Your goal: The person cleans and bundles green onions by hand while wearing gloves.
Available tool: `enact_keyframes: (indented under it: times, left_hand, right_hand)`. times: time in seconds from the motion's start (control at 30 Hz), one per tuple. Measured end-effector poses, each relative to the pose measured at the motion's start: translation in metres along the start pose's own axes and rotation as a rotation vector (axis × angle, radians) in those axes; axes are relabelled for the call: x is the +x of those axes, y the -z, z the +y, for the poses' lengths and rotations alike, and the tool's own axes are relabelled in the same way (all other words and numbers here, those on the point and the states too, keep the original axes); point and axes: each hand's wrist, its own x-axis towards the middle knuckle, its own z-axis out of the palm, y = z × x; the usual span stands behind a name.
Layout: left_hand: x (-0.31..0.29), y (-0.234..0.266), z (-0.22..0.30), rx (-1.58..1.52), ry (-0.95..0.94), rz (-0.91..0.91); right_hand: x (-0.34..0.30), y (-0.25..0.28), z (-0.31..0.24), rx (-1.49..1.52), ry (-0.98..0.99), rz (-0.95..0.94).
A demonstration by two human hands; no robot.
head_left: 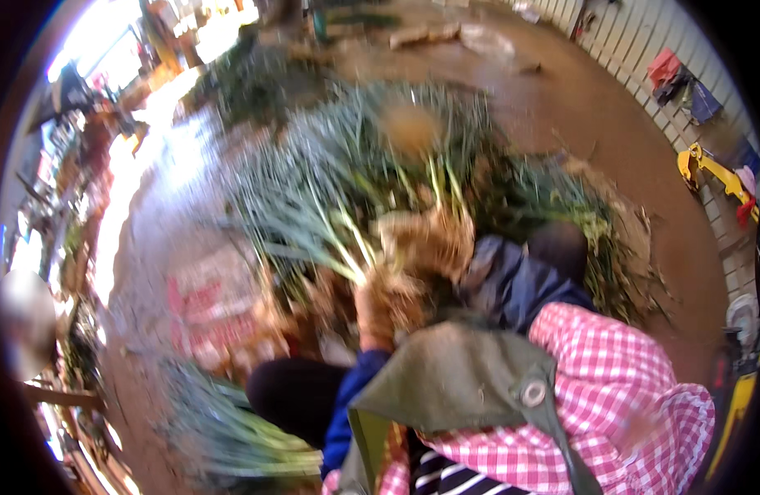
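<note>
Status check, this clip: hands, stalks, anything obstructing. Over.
Left hand at root end of leafy stalks, grip blurred. Right hand can't be made out. Leafy heap just ahead. Olive cloth covers part of lower view.

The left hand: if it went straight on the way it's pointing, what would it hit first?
The left hand would probably meet the pale stalks just beyond it first, though blur makes depth uncertain.

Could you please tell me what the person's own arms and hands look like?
The left hand shows no glove and comes out of a plain, bright blue sleeve. On the right is a loose pink-and-white checked sleeve; darker blue cloth beyond it seems to cover the forearm. The right hand cannot be made out clearly.
</note>
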Motion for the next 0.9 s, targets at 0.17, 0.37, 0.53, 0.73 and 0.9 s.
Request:
enact_keyframes:
  times: [0.17, 0.37, 0.53, 0.73, 0.9]
  left_hand:
    - [-0.003, -0.015, 0.007, 0.171, -0.102, 0.172]
    - [0.012, -0.009, -0.004, 0.197, -0.087, 0.181]
    - [-0.001, 0.016, 0.009, 0.153, -0.074, 0.266]
    - [0.018, 0.015, -0.018, 0.125, -0.081, 0.265]
    - [0.023, -0.005, -0.026, 0.196, -0.093, 0.317]
  right_hand:
    - [-0.013, -0.004, -0.069, 0.199, 0.09, -0.186]
    - [0.031, 0.028, -0.033, -0.202, 0.044, 0.368]
    - [0.121, -0.019, 0.025, -0.592, -0.274, 0.559]
    - [0.152, 0.029, 0.05, -0.956, 0.002, 0.788]
    - [0.128, 0.028, 0.036, -0.436, 0.283, 0.87]
